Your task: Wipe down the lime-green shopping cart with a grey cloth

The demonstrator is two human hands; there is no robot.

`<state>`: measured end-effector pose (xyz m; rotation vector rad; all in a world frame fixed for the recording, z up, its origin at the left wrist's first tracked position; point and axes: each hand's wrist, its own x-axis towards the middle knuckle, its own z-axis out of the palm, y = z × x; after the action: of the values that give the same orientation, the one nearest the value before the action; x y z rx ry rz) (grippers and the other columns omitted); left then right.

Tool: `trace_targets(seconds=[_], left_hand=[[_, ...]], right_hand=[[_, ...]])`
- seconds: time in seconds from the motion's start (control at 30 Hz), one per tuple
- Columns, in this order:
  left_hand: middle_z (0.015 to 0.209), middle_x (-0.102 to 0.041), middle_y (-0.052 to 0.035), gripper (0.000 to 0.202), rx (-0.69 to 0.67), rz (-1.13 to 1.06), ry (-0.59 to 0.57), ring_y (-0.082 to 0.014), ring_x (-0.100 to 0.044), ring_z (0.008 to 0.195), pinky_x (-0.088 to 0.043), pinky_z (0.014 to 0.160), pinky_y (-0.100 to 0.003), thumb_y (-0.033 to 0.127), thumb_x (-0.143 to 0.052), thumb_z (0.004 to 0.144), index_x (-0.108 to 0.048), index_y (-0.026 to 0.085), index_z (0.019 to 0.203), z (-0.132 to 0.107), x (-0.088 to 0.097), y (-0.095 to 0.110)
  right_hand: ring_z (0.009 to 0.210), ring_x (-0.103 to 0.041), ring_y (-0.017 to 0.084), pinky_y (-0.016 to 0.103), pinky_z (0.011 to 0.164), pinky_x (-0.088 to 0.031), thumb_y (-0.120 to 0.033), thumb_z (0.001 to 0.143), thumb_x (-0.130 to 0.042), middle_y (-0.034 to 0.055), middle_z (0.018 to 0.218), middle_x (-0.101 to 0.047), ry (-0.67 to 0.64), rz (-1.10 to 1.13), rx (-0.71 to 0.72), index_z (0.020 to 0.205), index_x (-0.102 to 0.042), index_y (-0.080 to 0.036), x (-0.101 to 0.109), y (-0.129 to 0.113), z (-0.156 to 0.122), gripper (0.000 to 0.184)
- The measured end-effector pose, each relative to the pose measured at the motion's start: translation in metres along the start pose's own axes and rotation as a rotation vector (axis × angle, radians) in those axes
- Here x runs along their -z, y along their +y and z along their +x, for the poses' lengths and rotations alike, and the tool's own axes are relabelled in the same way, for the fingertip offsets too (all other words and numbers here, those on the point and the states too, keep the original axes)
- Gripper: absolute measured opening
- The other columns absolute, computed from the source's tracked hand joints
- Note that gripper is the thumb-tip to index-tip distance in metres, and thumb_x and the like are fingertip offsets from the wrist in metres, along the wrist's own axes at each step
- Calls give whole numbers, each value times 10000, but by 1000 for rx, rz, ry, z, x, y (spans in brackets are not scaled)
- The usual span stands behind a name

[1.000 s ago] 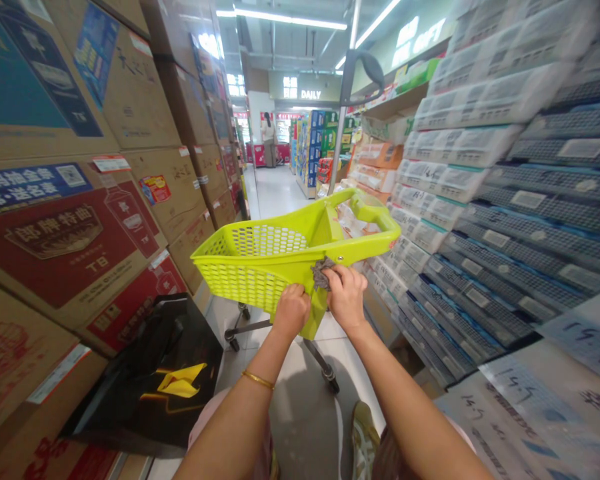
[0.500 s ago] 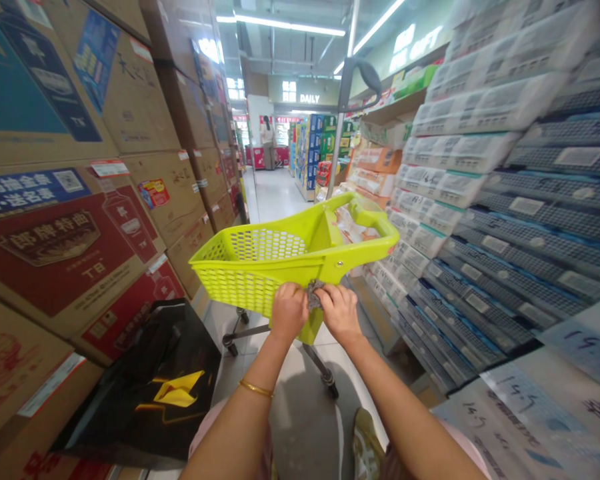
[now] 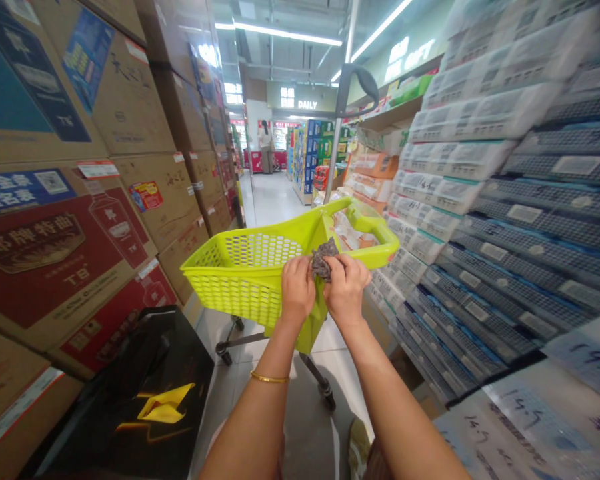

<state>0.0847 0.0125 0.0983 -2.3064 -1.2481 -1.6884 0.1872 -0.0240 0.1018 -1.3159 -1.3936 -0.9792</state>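
Note:
A crumpled grey-brown cloth (image 3: 324,259) is bunched between my two hands, in front of the lime-green shopping cart (image 3: 240,283). My left hand (image 3: 297,288) has its fingers closed at the cloth's left edge. On the other side, my right hand (image 3: 347,287) pinches the cloth between thumb and fingers. Both hands are at the side of the cart's basket, just below its rim near the handle end. Whether the cloth touches the plastic cannot be made out. A gold bangle (image 3: 269,378) circles my left wrist.
Stacked cardboard boxes (image 3: 35,253) line the left, with a black bag or box (image 3: 180,353) on the floor before them. Packs of tissue (image 3: 450,160) and dark packages (image 3: 505,250) pile up on the right. A pole with a grey handle (image 3: 355,90) rises behind the cart. Far off stands a person (image 3: 266,147).
Both my hands have risen with the cloth, from the lower side of the cart up to near its rim. More of the cloth now shows. The view has shifted slightly.

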Motion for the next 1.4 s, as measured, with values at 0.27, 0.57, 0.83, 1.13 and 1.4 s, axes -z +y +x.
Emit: trace_targets(seconds=[0.27, 0.57, 0.83, 1.13, 1.4], left_hand=[[1022, -624, -87, 298, -46, -58, -24, -180, -537, 992, -400, 927, -331, 262, -315, 932, -574, 159, 1037, -1, 1, -8], [1022, -635, -69, 359, 1, -57, -22, -173, -536, 993, -385, 927, -336, 313, -271, 953, -587, 182, 1060, 1, -1, -6], [990, -621, -64, 352, 15, -17, -35, -179, -518, 966, -363, 901, -327, 297, -252, 952, -578, 190, 1028, -3, -3, 1], [1022, -596, -75, 295, -19, -38, -53, -195, -513, 983, -363, 908, -339, 256, -268, 917, -530, 196, 1037, -2, 2, -3], [834, -569, -52, 338, 66, -16, 35, -190, -500, 832, -364, 798, -325, 306, -225, 941, -537, 200, 868, -2, 1, 9]], right_hand=[[949, -439, 187, 325, 847, -306, -125, 830, -452, 73, 938, -612, -8, 13, 100, 955, -628, -187, -5, -1, -41, 225], [958, -438, 181, 326, 852, -307, -111, 801, -450, 59, 959, -590, -48, 31, 61, 978, -633, -236, -3, 4, -41, 284], [979, -457, 200, 366, 874, -329, -151, 782, -437, 75, 998, -542, 129, 3, -85, 1052, -579, -220, 1, 3, 7, 313], [963, -444, 183, 328, 849, -339, -124, 802, -445, 85, 989, -554, 14, 38, 5, 980, -596, -198, -8, -7, -41, 245], [945, -452, 179, 319, 865, -325, -157, 804, -480, 76, 968, -585, -15, 28, 16, 995, -620, -210, 10, -6, -21, 243]])
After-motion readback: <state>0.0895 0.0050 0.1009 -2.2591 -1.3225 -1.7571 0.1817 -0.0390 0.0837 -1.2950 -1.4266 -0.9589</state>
